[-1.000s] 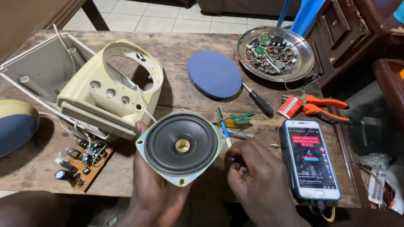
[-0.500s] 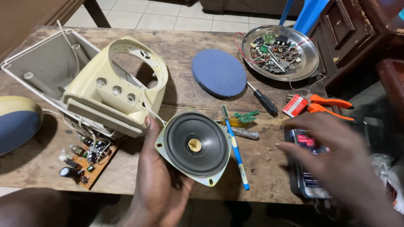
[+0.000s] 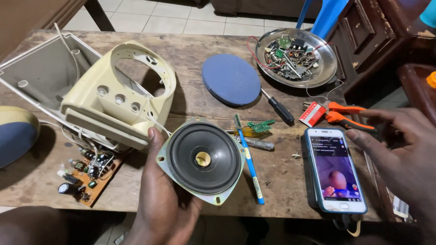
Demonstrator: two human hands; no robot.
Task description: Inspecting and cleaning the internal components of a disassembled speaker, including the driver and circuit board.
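A: Black paper cone, pale metal frame: the loudspeaker driver (image 3: 202, 159) is gripped from below and behind by the left hand (image 3: 161, 199), thumb laid along its rim at nine o'clock. It is held tilted, cone facing up, over the near edge of the wooden table (image 3: 190, 50).

B: And what has been altered since a second ago?

A: The right hand (image 3: 402, 154) has been taken off the driver. A second ago it was closed beside the frame at four o'clock, on the blue pen it seems; now the blue pen (image 3: 249, 159) is left lying on the table just beside the driver at three o'clock, and the hand is held open, fingers spread, nothing grasped, beside the smartphone (image 3: 338, 170).

B: So the driver is carried by one hand only?

A: Yes. Attention appears to have been shifted to the phone, whose screen is lit. The orange-handled pliers (image 3: 347, 115) lie just beyond the fingertips, at eleven o'clock from the hand.

B: The rest?

A: The cream speaker housing (image 3: 118, 97) is seen at ten o'clock from the driver, its circuit board (image 3: 88, 174) at nine, the round blue grille cover (image 3: 230, 79) at twelve, a screwdriver (image 3: 280, 108) and a steel dish of parts (image 3: 318, 75) at one.
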